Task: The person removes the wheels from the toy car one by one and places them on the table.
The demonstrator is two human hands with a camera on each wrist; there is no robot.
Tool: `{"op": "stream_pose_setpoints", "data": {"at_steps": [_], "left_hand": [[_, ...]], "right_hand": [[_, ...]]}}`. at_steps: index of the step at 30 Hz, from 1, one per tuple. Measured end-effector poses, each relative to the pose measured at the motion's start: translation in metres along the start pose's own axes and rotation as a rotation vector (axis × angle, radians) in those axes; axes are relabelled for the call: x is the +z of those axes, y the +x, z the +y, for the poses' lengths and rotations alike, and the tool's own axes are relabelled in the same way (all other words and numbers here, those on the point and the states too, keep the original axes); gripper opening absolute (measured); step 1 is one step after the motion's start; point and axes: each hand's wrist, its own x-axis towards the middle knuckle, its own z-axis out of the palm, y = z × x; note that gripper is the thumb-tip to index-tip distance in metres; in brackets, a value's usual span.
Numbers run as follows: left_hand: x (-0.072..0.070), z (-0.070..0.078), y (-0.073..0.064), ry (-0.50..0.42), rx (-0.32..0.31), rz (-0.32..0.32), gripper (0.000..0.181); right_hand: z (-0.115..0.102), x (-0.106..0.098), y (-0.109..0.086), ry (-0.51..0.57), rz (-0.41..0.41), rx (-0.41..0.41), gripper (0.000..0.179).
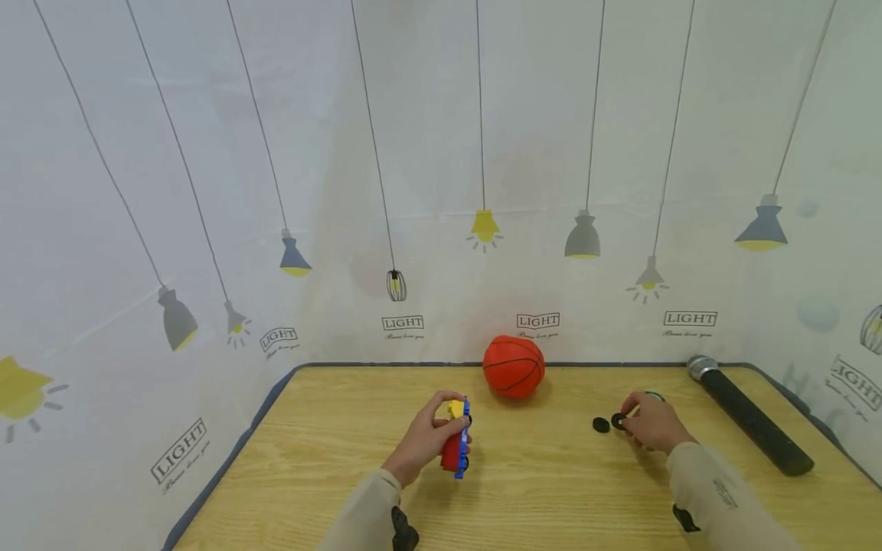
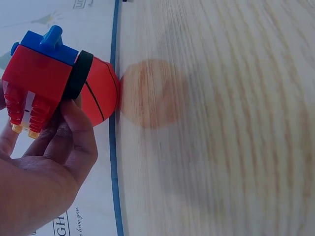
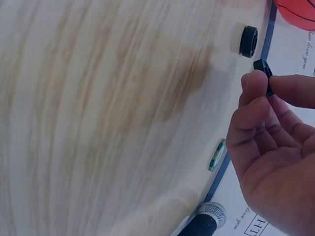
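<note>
My left hand [image 1: 422, 442] grips a toy car [image 1: 453, 451] built of red, yellow and blue blocks, raised over the left-centre of the wooden table. Its blue base faces right in the head view, where dark wheels show along it. The left wrist view shows one black wheel [image 2: 78, 74] close up, beside the curled fingers. Over on the right, my right hand [image 1: 656, 425] pinches a small black wheel [image 3: 263, 68] between thumb and fingertips. Another black wheel [image 1: 601, 425] lies on the table just left of those fingertips.
A red basketball [image 1: 513, 367] sits at the table's back edge. The black microphone [image 1: 754, 421] lies slanted along the right side. Behind my right hand is a small green-rimmed disc [image 3: 216, 155]. White sheeting printed with lamps [image 1: 441, 153] encloses the table.
</note>
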Motion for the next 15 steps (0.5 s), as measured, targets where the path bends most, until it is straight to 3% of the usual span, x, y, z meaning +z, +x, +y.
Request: {"op": "stream_pose_setpoints", "data": {"at_steps": [9, 15], "left_hand": [[0.003, 0.001, 0.001, 0.016, 0.001, -0.012, 0.036], [0.006, 0.002, 0.003, 0.024, 0.001, -0.017, 0.038]], "right_hand": [[0.003, 0.003, 0.006, -0.010, 0.040, 0.031, 0.026], [0.007, 0.005, 0.011, -0.095, 0.075, 0.040, 0.025]]}}
